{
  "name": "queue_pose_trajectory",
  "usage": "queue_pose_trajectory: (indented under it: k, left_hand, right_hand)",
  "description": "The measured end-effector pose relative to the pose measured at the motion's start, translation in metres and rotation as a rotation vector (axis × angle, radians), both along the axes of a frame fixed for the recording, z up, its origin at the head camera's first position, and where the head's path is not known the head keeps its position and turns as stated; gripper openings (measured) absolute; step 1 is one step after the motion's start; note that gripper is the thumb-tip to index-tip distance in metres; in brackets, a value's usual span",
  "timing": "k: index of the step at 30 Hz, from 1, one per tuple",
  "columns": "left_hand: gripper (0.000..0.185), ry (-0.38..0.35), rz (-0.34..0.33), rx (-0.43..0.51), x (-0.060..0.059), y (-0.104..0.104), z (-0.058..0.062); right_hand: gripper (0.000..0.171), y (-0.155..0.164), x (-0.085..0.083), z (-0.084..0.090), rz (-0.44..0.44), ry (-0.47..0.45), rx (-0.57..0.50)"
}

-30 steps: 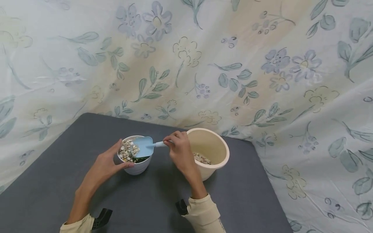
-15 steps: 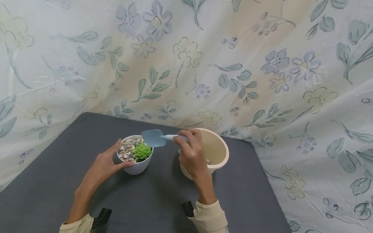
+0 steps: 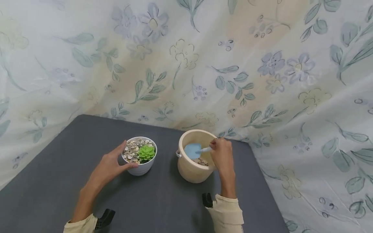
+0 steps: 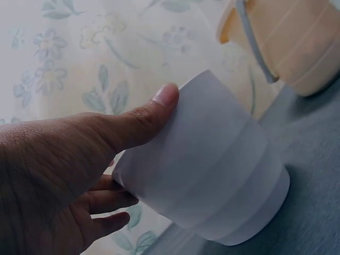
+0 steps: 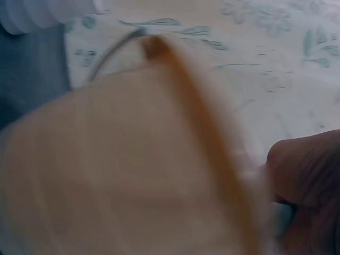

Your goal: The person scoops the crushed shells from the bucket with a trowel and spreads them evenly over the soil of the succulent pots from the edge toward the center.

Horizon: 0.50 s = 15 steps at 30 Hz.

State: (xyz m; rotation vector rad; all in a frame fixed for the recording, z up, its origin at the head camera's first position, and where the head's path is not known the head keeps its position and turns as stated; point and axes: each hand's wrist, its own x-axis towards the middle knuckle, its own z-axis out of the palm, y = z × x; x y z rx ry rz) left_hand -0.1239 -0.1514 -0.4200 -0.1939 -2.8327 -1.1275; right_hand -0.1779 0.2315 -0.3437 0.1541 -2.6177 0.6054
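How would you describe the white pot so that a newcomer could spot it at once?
On the grey table, two containers stand side by side. The white pot is the smaller one, gripped by the left hand; only it holds a green succulent.

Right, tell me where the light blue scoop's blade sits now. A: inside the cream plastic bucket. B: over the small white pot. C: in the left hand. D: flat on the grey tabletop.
A: the head view shows the light blue scoop, its handle held by the right hand, lowered inside the cream plastic bucket above the pebbles.
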Motion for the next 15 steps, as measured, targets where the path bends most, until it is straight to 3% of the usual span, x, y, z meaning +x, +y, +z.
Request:
queue_pose_trajectory:
  k: [3,10,12,15]
  left_hand:
    - [0.115,0.017,-0.028,0.004,-0.003,0.012,-0.003]
    - [0.111,0.054,-0.049,0.001,-0.005,0.028,-0.005]
    - [0.110,0.059,-0.067,0.003,-0.006,0.032,-0.006]
    - [0.110,0.048,-0.100,0.009,-0.007,0.032,-0.004]
  right_hand:
    - [0.006,0.003,-0.002,-0.015,-0.001,-0.090,0.035]
    - [0.007,0.011,-0.008,-0.027,0.045,-0.102,0.213]
    - [0.004,0.016,-0.008,-0.028,0.081,-0.089,0.197]
    - [0.015,0.027,-0.001,-0.029,0.069,-0.001,0.098]
